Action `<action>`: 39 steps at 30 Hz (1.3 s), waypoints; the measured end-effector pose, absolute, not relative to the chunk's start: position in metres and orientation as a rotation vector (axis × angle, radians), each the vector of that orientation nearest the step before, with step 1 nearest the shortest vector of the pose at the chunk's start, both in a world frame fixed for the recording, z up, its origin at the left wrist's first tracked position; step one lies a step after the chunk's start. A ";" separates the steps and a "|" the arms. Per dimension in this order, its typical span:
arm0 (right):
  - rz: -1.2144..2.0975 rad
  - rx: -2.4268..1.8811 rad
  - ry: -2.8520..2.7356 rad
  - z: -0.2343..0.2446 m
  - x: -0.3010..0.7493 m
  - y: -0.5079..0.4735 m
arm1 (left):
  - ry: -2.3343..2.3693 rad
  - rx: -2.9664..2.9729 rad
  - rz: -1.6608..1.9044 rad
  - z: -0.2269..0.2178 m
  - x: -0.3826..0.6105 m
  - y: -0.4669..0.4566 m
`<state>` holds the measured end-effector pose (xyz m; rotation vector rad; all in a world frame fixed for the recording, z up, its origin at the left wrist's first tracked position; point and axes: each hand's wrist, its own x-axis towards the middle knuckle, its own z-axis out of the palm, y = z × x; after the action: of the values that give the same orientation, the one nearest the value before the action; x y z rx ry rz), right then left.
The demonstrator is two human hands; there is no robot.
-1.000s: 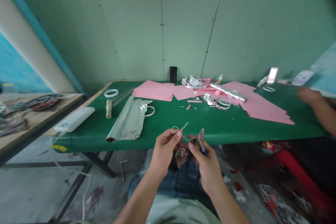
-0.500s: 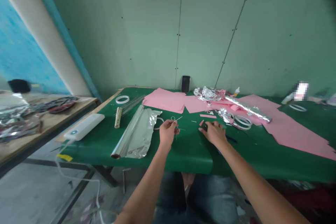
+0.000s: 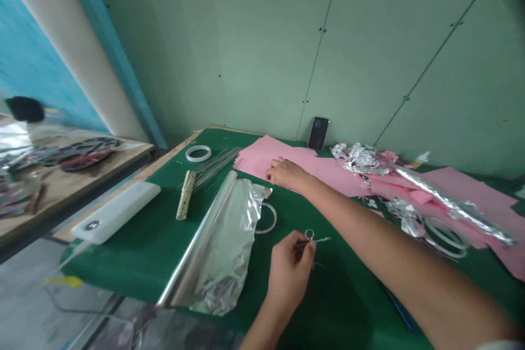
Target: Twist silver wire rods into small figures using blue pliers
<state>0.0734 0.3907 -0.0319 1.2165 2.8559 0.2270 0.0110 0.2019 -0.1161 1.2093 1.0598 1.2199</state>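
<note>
My left hand (image 3: 289, 270) hovers low over the green table (image 3: 135, 246) near its front edge, fingers pinched on a thin twisted wire piece with a small loop (image 3: 310, 238). My right hand (image 3: 285, 173) is stretched far across the table, resting on the edge of a stack of pink paper sheets (image 3: 268, 156), with the fingers curled on the sheet. Between the two hands lies a white tape ring (image 3: 266, 217), half tucked under a roll of silver foil (image 3: 215, 240).
A bundle of thin wires (image 3: 213, 167), a small wooden stick (image 3: 185, 202), a white tape ring (image 3: 198, 153) and a white power bank (image 3: 117, 211) lie at the left. Crumpled foil (image 3: 359, 157), more tape rings (image 3: 445, 235) and a phone (image 3: 319, 133) sit toward the wall.
The view has swung left and closer to the table. My right hand left the spot by the pink scraps and reached over to the pink paper stack. My left hand still holds the looped wire.
</note>
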 end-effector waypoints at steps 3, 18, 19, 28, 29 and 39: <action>0.211 0.974 2.840 -0.042 0.064 0.417 | 1.083 1.239 1.147 -0.118 0.010 0.201; 0.381 0.664 2.913 -0.031 0.022 0.454 | 1.203 1.261 1.079 -0.113 0.011 0.200; 0.418 0.670 2.917 -0.031 0.010 0.457 | 1.205 1.274 1.088 -0.113 0.011 0.200; 0.671 0.472 2.845 -0.052 -0.059 0.472 | 1.233 1.249 1.106 -0.116 0.015 0.200; 0.673 0.433 2.841 -0.053 -0.059 0.473 | 1.228 1.247 1.105 -0.115 0.015 0.200; 0.635 0.451 2.953 -0.049 -0.052 0.473 | 1.187 1.246 1.079 -0.106 0.009 0.199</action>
<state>-0.0523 0.4729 -0.0487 0.4513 2.9532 0.6349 0.0094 0.1988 -0.1063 1.2459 1.1865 1.0788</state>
